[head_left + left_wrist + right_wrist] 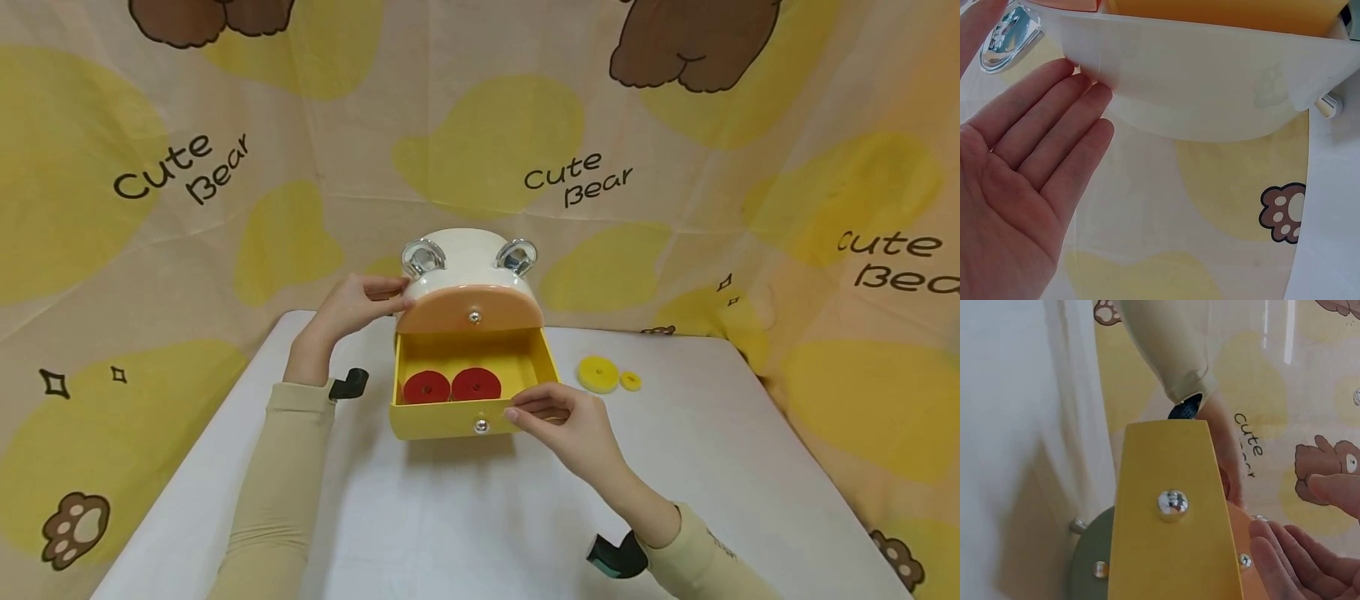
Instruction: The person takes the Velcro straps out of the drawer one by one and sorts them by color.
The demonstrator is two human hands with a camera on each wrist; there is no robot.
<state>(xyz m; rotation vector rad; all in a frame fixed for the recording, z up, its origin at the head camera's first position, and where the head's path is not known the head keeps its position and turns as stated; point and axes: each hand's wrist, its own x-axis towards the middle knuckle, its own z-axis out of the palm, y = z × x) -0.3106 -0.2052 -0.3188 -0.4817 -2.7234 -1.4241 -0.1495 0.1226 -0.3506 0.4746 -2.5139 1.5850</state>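
Note:
A white storage box [463, 250] with two silver ear-shaped pieces stands on the table, its yellow drawer [437, 423] pulled out. Two red discs, a left one [426, 387] and a right one [476, 384], lie inside against the drawer's front. My left hand [352, 307] touches the box's left side with straight fingertips; its thumb is up near the silver ear in the left wrist view. At the drawer's front right corner is my right hand [573, 425], fingertips right at the rim. The right wrist view shows those fingers straight, the thumb apart from them.
Right of the box lie a large yellow disc [597, 374] and a small yellow disc [631, 381]. Above the pulled-out drawer sits an orange drawer [450, 315]; a green drawer [1090, 562] is below it. A printed cloth [487, 142] hangs behind the white table [450, 525].

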